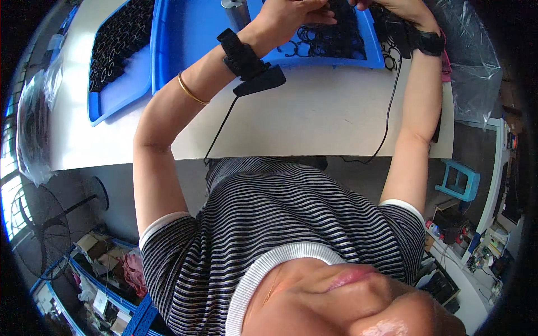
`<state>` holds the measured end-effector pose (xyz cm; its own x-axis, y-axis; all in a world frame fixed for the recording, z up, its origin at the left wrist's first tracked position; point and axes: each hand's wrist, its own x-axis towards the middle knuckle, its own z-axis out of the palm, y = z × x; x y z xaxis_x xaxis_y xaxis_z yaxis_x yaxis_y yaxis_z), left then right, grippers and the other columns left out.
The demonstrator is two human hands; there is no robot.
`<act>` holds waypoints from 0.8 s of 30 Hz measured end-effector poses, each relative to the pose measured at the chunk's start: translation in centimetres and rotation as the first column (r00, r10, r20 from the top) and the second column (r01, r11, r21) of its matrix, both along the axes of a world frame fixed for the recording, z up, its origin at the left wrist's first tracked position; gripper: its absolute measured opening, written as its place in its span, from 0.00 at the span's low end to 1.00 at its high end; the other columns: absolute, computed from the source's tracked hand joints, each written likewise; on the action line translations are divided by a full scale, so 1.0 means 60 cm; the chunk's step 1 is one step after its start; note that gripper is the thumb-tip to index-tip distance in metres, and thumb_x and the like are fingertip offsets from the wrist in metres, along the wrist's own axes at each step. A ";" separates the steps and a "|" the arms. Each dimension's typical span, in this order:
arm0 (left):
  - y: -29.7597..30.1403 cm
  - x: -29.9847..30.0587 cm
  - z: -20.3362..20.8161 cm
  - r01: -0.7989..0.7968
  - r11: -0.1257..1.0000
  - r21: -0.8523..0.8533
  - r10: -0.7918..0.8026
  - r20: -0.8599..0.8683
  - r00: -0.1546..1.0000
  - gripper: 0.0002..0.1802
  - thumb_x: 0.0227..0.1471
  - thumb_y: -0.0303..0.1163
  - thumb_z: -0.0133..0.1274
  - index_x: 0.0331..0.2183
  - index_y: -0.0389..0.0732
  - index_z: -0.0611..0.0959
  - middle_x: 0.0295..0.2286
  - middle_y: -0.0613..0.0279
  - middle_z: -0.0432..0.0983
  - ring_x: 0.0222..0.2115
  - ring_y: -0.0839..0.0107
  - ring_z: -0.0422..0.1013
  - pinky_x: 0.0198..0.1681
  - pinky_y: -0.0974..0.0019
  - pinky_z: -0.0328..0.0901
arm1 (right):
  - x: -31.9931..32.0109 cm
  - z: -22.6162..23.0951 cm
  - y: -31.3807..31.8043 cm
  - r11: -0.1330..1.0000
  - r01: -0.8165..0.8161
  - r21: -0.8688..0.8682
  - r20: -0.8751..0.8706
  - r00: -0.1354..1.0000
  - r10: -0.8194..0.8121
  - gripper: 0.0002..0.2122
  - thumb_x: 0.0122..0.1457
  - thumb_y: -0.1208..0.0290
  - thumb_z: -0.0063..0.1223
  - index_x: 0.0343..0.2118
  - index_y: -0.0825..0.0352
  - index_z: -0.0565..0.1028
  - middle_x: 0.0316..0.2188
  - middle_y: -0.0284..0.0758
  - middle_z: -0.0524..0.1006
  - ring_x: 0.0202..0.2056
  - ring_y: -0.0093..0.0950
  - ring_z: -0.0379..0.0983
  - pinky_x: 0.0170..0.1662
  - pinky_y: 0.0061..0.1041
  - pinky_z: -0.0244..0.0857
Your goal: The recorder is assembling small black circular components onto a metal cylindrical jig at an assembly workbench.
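My left hand (291,19) reaches over the large blue tray (190,50) at the top of the view. Its fingers are bent together as in a pinch, partly cut off by the upper edge. To its right, my right hand (400,8) is also partly out of view, its fingertips drawn together close to the left hand's. What lies between the fingers is too hidden to name. Below the hands, thin black ring-like pieces (314,47) lie in the tray, beside a dense black heap (350,33). A grey metal cylinder (237,14) stands left of my left hand.
A second blue tray (96,117) at left holds rows of black curved pieces (120,39) over white padding. Black straps circle both wrists; the left carries a black device (260,81). Cables (389,112) cross the white table (314,117). A blue stool (459,180) stands at right.
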<state>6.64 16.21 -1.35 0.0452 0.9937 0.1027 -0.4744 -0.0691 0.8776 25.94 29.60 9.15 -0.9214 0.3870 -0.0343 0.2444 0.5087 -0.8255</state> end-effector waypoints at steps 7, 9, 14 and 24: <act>-0.003 -0.002 -0.001 0.007 1.000 -0.020 -0.007 -0.001 1.000 0.06 0.67 0.30 0.52 0.44 0.39 0.77 0.37 0.66 0.75 0.36 0.71 0.77 0.44 0.63 0.77 | -0.001 0.003 -0.003 1.000 -0.024 0.000 0.092 0.995 0.024 0.08 0.62 0.70 0.61 0.39 0.69 0.77 0.30 0.30 0.79 0.30 0.20 0.78 0.35 0.21 0.73; -0.004 -0.002 0.001 -0.011 0.999 -0.043 0.010 -0.024 1.000 0.07 0.67 0.30 0.52 0.44 0.39 0.77 0.37 0.66 0.75 0.36 0.71 0.77 0.43 0.63 0.77 | -0.002 0.005 -0.007 1.000 -0.022 0.020 0.109 0.994 0.019 0.08 0.62 0.71 0.61 0.38 0.69 0.78 0.30 0.30 0.79 0.30 0.20 0.78 0.35 0.20 0.72; -0.003 -0.002 0.004 -0.010 0.998 -0.068 0.008 -0.034 0.999 0.06 0.67 0.30 0.52 0.43 0.40 0.77 0.37 0.66 0.75 0.37 0.71 0.77 0.44 0.63 0.77 | -0.003 0.006 -0.006 0.993 -0.046 0.108 0.110 0.993 0.034 0.08 0.61 0.71 0.62 0.38 0.70 0.78 0.29 0.30 0.79 0.29 0.19 0.77 0.33 0.20 0.72; -0.002 -0.003 0.004 0.039 0.999 -0.022 -0.039 0.002 0.999 0.04 0.66 0.27 0.52 0.42 0.38 0.77 0.37 0.62 0.76 0.37 0.68 0.78 0.46 0.59 0.77 | -0.003 0.006 -0.007 0.998 -0.018 0.053 0.066 0.998 0.015 0.09 0.61 0.70 0.63 0.39 0.70 0.78 0.30 0.29 0.79 0.29 0.18 0.76 0.33 0.20 0.71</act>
<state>6.48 16.07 -1.08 0.0843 0.9932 0.0809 -0.4779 -0.0309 0.8779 25.77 29.19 9.53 -0.9241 0.3747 -0.0746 0.2885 0.5565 -0.7791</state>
